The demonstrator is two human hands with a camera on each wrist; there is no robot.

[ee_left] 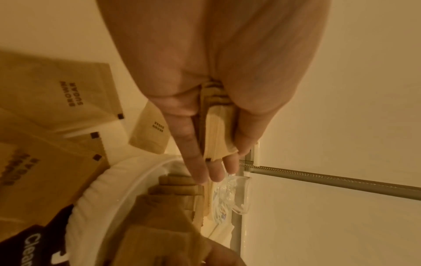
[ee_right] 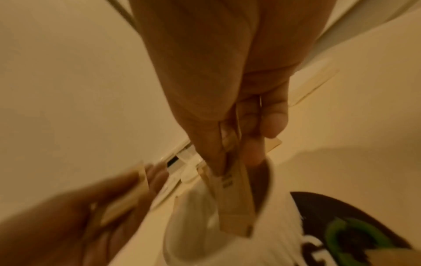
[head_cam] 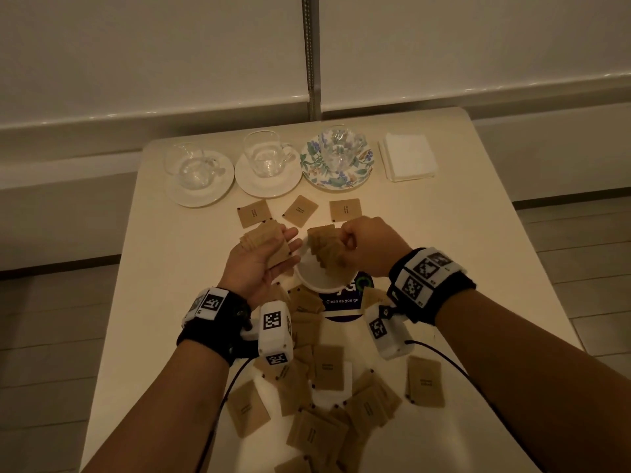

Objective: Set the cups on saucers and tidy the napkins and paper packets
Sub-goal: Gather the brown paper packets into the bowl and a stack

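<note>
**Packets going into the white cup, many still loose**

Working from nine o'clock across, we see three glass cups already on saucers along the far edge of the desk point(head_cam: 177, 268): the left cup point(head_cam: 191, 165) on a plain saucer point(head_cam: 199, 196), the middle cup point(head_cam: 268, 155) on another, and the right cup point(head_cam: 339, 148) on a floral saucer point(head_cam: 336, 180). At about two o'clock the white napkins point(head_cam: 408, 158) sit in a squared stack.

Our left hand point(head_cam: 263, 259) has its grip curled round a fanned bundle of brown sugar packets point(head_cam: 264, 242), thumb on one face and fingers on the other. Just right of it our right hand point(head_cam: 367, 244) pinches a second bundle of packets point(head_cam: 326, 249), lower ends dipping into the white cup point(head_cam: 321, 279) at the centre. Three loose packets point(head_cam: 300, 210) lie at twelve o'clock of the hands, and a scattered heap point(head_cam: 324, 397) lies at six o'clock, overlapping one another.

We judge the cup step finished and the packet sorting about midway. The risks from here: the right bundle is uneven, so easing the pinch too soon may let packets splay over the rim or tip the cup. The left fan is loosely stacked and could slide apart. Our wrist cables trail over the heap and may drag packets toward the near edge.
</note>
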